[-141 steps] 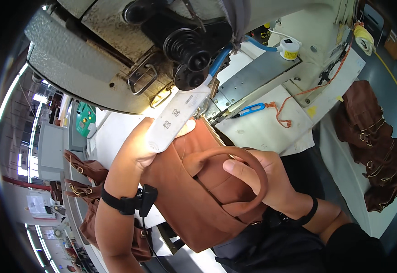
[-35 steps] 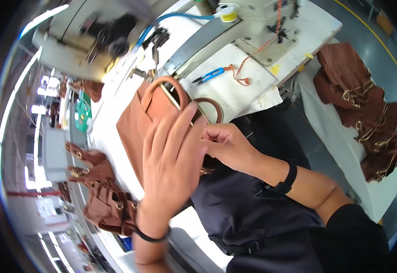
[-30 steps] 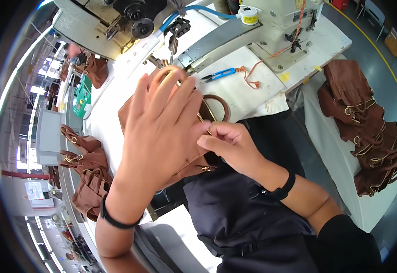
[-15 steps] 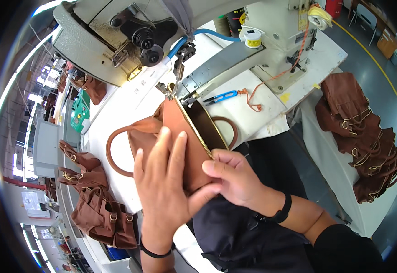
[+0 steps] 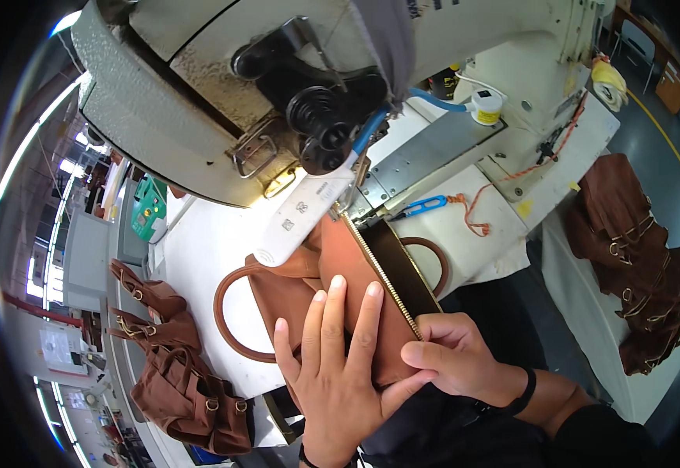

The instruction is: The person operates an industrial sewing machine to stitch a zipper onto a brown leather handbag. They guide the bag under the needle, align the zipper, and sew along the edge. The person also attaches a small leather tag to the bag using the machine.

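A brown leather handbag (image 5: 348, 265) with two looped handles lies under the sewing machine (image 5: 176, 117), its mouth open and dark inside. A gold-toothed zipper (image 5: 383, 273) runs along the mouth's edge from the needle area toward me. My left hand (image 5: 336, 355) rests flat on the bag's side, fingers spread. With thumb and bent fingers, my right hand (image 5: 457, 355) pinches the near end of the zipper edge. The needle area is mostly hidden behind a long white device (image 5: 301, 222) hanging from the machine head.
Blue thread snips (image 5: 426, 205) on an orange cord lie right of the bag. Brown bags (image 5: 192, 398) stand at the left, and more brown bags (image 5: 621, 242) are heaped at the right. A small white tub (image 5: 485, 105) sits on the machine bed; a green box (image 5: 150, 209) stands far left.
The view has shifted, so the machine looks nearer and the bag and hands appear lower and further right. My left fingers have spread a little; my right hand keeps its pinch.
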Tool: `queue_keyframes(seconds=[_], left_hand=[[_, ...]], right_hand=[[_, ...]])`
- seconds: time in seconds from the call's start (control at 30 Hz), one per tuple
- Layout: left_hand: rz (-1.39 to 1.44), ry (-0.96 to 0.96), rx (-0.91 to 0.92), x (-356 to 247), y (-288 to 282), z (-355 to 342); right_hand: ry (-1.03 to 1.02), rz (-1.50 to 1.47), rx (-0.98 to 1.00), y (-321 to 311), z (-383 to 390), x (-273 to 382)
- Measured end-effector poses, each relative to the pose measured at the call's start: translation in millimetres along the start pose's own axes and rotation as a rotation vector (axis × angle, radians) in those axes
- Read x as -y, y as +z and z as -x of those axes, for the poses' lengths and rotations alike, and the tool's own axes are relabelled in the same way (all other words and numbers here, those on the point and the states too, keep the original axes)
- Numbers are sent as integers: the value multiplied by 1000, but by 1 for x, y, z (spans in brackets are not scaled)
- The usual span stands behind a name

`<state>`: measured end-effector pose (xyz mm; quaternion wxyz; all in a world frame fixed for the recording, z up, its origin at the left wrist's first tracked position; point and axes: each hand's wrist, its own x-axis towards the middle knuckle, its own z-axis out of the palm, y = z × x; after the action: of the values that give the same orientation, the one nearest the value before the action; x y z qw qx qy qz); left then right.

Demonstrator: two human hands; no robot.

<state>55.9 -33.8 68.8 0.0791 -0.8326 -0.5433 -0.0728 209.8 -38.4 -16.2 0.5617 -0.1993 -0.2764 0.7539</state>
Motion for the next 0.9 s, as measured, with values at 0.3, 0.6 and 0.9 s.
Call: queue_keyframes(seconds=[0.3, 0.6, 0.9], left_hand=[[83, -24, -2, 12, 15, -9], [129, -25, -46, 25, 28, -23], [151, -8, -66, 28, 32, -31]], right_hand=[[-2, 44, -18, -7, -16, -3], [-19, 86, 13, -10, -37, 3], [-22, 75, 28, -10, -51, 6]])
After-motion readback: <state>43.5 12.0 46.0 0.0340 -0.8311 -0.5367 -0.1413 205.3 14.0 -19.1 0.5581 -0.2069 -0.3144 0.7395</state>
